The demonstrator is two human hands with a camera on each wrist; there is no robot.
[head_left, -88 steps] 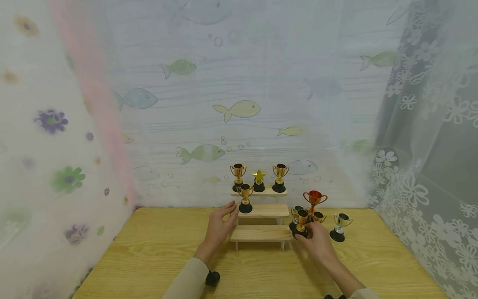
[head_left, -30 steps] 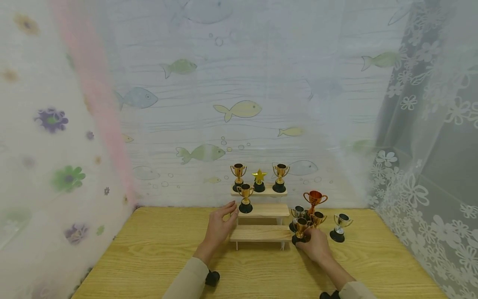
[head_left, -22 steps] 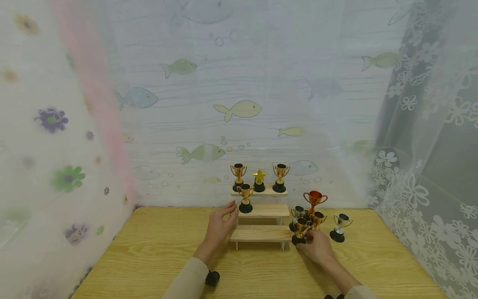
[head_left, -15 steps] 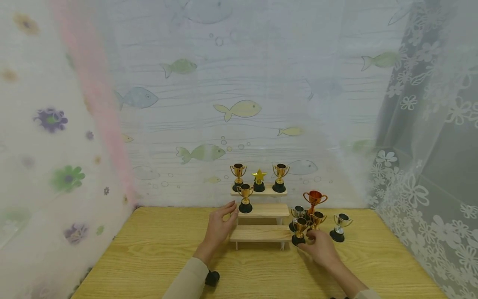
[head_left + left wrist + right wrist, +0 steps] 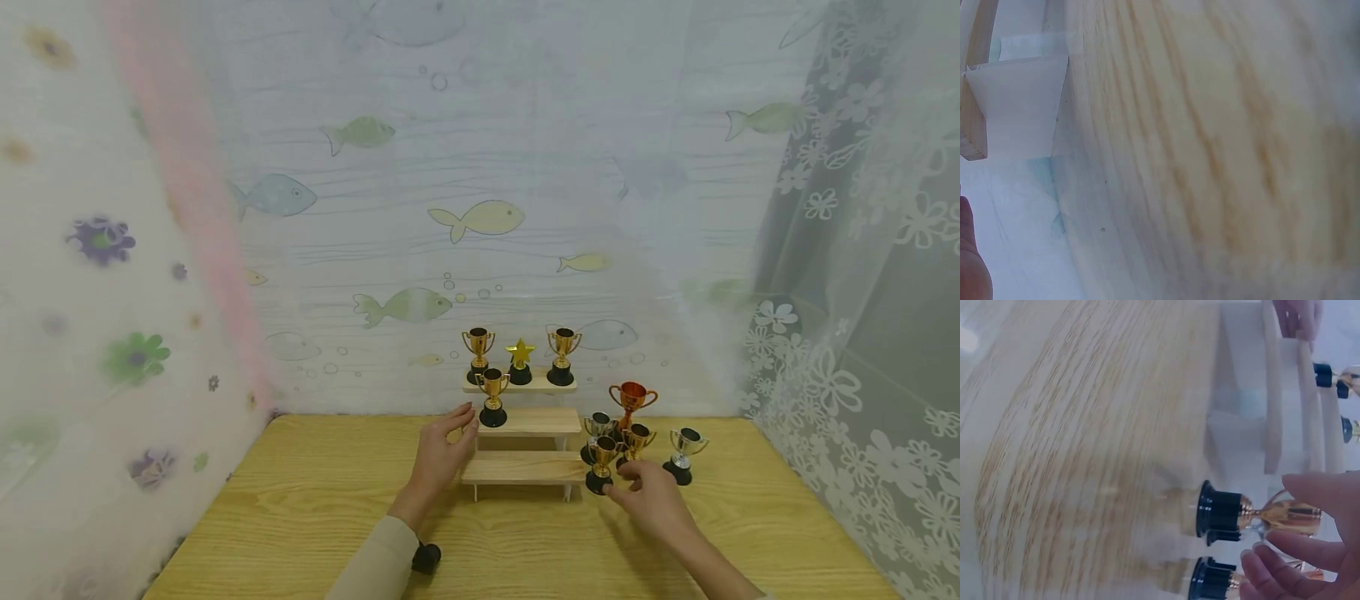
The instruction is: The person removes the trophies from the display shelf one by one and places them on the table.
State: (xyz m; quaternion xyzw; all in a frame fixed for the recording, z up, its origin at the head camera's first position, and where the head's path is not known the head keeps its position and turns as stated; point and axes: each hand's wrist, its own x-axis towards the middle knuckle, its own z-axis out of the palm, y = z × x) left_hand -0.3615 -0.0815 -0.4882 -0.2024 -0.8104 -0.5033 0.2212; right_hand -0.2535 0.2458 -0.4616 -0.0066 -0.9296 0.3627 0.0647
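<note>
Trophy (image 5: 603, 454): shiny gold, two-handled, black-based; upright on the counter (image 5: 337, 500), lower right of centre
Right hand (image 5: 654, 505): beside it, thumb and fingers parted
Left hand (image 5: 437, 457): at middle shelf (image 5: 534, 421); cannot tell if gripping

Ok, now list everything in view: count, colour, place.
table: one, yellowish, bottom
tiered stand: one, pale wood, on table
gold cups: five, gold; two atop stand, one on its middle, two to its right
star trophy: one, gold, top centre
silver cups: two, silver, right of stand
red cup: one, orange-red, right of stand
fish backdrop: one, white, behind table
flowered hanging: one, white, left
lace hanging: one, pale grey, right
black object: one, black, bottom, identity unclear
left hand: one, bare, at stand's left end
right hand: one, bare, beside nearest gold cup
left sleeve: one, beige, bottom
</note>
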